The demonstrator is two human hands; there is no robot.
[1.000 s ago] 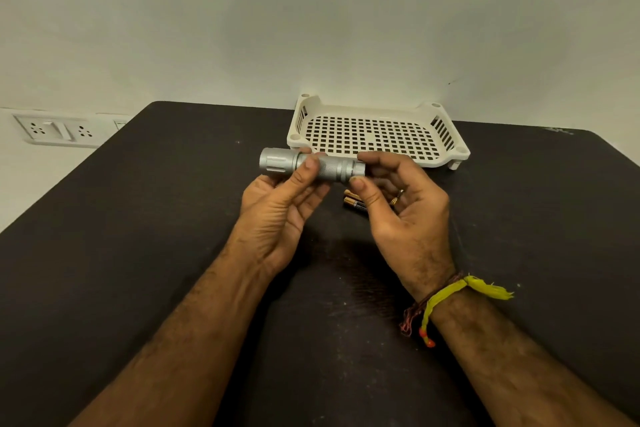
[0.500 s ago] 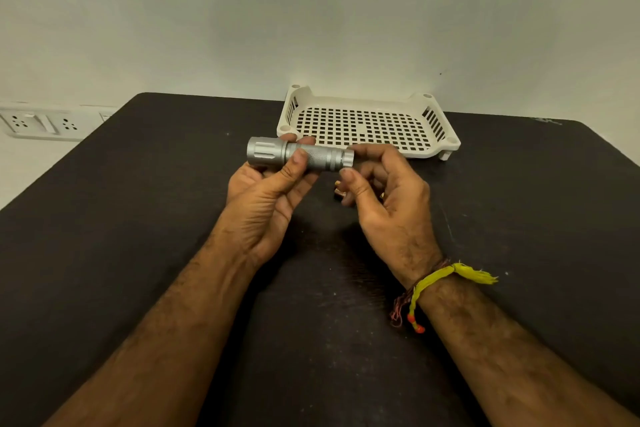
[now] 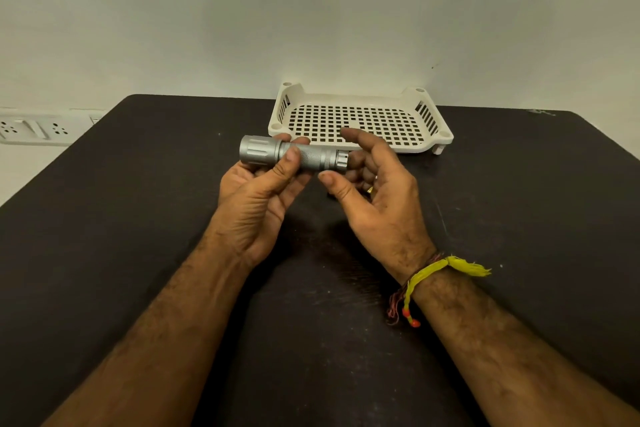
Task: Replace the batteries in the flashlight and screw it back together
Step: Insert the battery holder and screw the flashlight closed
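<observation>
Hands hold flashlight before empty basket.

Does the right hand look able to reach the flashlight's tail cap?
Probably yes. The right hand is open right beside the tail cap, with nothing between; the left hand grips only the barrel.

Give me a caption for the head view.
Left hand grips a silver flashlight; right hand open beside its tail.

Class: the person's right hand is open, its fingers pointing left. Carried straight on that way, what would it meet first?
Most likely the tail end of the flashlight, held level by the left hand. The right hand sits just beside that end, though depth is unclear.
</observation>
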